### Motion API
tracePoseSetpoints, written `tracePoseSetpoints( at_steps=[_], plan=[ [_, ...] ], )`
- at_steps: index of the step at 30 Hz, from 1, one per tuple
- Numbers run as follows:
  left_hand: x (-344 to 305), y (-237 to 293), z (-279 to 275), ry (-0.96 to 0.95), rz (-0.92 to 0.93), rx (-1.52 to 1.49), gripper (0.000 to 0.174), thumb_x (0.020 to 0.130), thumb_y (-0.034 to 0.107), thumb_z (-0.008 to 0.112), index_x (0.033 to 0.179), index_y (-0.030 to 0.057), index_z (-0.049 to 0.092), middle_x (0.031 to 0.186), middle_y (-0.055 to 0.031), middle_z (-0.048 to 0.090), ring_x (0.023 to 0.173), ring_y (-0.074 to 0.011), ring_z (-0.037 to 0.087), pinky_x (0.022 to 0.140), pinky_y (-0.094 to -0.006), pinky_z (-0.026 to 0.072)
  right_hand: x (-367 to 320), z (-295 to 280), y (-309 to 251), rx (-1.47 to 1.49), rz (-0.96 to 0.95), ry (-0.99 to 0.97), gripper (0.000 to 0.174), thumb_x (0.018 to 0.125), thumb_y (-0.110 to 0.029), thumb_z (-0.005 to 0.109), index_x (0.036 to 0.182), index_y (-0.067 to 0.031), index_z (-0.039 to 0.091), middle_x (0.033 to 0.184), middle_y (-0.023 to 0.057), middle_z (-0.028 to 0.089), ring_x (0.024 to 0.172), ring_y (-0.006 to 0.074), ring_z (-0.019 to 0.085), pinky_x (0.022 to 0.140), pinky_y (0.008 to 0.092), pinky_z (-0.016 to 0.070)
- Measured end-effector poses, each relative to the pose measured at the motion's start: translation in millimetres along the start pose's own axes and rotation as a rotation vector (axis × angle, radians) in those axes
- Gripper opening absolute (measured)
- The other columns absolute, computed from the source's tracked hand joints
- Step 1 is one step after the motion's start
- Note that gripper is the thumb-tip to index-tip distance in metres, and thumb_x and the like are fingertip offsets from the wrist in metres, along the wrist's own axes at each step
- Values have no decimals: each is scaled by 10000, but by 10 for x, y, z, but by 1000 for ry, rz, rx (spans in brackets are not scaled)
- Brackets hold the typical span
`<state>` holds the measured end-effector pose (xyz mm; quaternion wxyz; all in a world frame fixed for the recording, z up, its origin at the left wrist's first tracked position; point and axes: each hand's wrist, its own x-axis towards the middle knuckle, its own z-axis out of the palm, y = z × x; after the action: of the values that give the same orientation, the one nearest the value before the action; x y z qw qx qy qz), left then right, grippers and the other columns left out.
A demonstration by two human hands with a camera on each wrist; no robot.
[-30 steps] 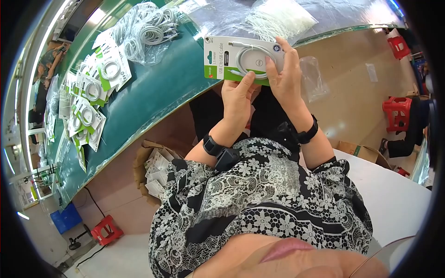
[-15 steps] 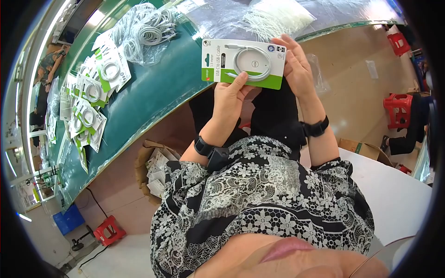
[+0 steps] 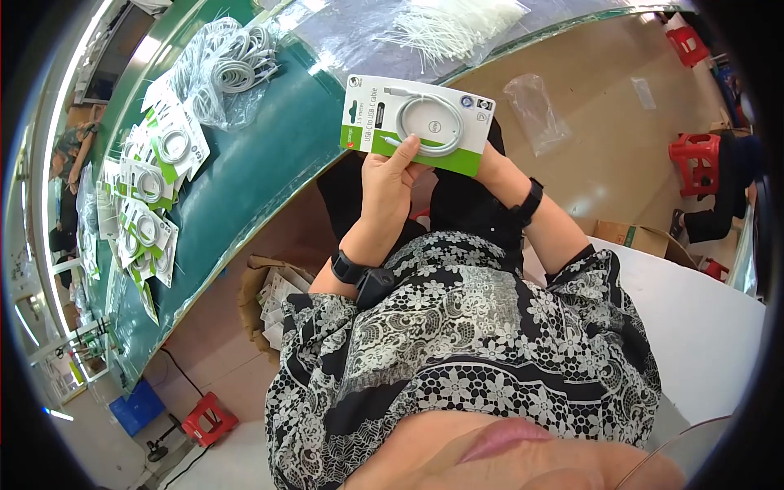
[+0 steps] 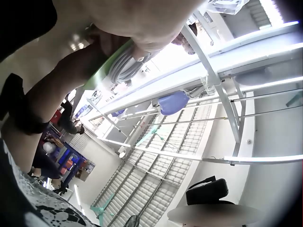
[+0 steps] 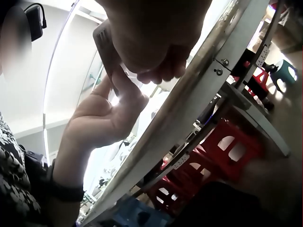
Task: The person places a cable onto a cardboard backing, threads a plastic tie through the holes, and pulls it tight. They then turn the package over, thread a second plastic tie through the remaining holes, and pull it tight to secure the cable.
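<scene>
left hand (image 3: 384, 186) pinches the carded USB-C cable (image 3: 433, 126), thumb up front | right hand (image 5: 154, 45) mostly behind it, can't tell if gripping | more packs (image 3: 149, 184) piled on green table (image 3: 237, 180)

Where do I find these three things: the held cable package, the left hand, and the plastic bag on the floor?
Cable package (image 3: 434, 126): head view, on the white card inside the cable loop.
Left hand (image 3: 385, 181): head view, below the thumb.
Plastic bag (image 3: 535, 114): head view, near its middle.
</scene>
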<state>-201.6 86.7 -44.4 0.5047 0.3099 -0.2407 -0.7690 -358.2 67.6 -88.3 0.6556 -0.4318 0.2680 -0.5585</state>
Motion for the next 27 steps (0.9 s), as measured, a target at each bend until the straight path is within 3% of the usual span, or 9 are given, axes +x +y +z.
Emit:
tracePoseSetpoints(
  at_steps=[2,5,8,9,12,16,20,22,27],
  plan=[
    [19,-18,-39,37,51,71,240,884,67,639,1098,-23,580,1031,-111,652,893,-184,663,801,-323,553,13,-66,38,103,31,24,440,889,-149,630,1285,-11,496,1181,90,603,1055,149,567,900,294,480],
    [77,95,-124,50,113,208,232,877,73,650,1079,-26,592,1022,-105,653,882,-169,659,789,-312,548,82,-349,1,-817,-167,54,389,903,-177,610,1243,-8,528,1090,88,644,983,151,599,861,289,488],
    [131,246,-184,38,186,391,237,868,81,665,1066,-31,600,1010,-96,654,868,-149,652,768,-293,539,144,-485,-422,-290,29,208,388,896,-222,617,1207,-2,545,1043,89,650,949,150,608,841,281,482],
    [142,282,-190,23,168,470,256,864,86,671,1075,-34,593,1016,-93,652,866,-141,647,755,-282,531,144,-369,-523,-287,33,205,388,896,-222,617,1207,-2,545,1043,89,650,949,150,608,841,281,482],
    [223,326,-158,-32,120,636,294,856,97,684,1095,-40,581,1029,-87,648,862,-124,635,728,-260,513,40,75,-675,-1042,-136,58,393,869,-249,649,1159,0,559,983,43,644,890,132,599,800,267,472],
    [277,312,-141,69,214,345,318,858,88,678,1130,-30,563,1061,-78,641,885,-118,622,739,-243,501,198,84,-575,-862,-31,318,400,847,-263,678,1129,-4,565,927,31,635,829,123,585,758,265,467],
    [177,426,-112,-49,68,392,312,863,54,661,1145,-19,551,1081,-78,637,934,-134,622,792,-263,516,342,411,-760,-962,-207,219,299,871,-219,655,1079,-12,596,900,46,623,780,85,558,705,252,468],
    [225,537,-64,-58,275,347,313,850,28,671,1139,-13,557,1078,-75,639,957,-138,615,832,-265,508,469,520,-952,-888,-181,-3,404,906,-266,624,1190,-19,476,997,192,596,920,302,598,766,361,465],
    [263,723,-175,-93,373,400,355,837,25,687,1162,-10,548,1083,-75,639,964,-141,612,840,-268,500,753,494,-921,-807,-275,-164,416,912,-265,618,1184,10,465,980,205,591,881,308,599,745,366,465]
  ],
)
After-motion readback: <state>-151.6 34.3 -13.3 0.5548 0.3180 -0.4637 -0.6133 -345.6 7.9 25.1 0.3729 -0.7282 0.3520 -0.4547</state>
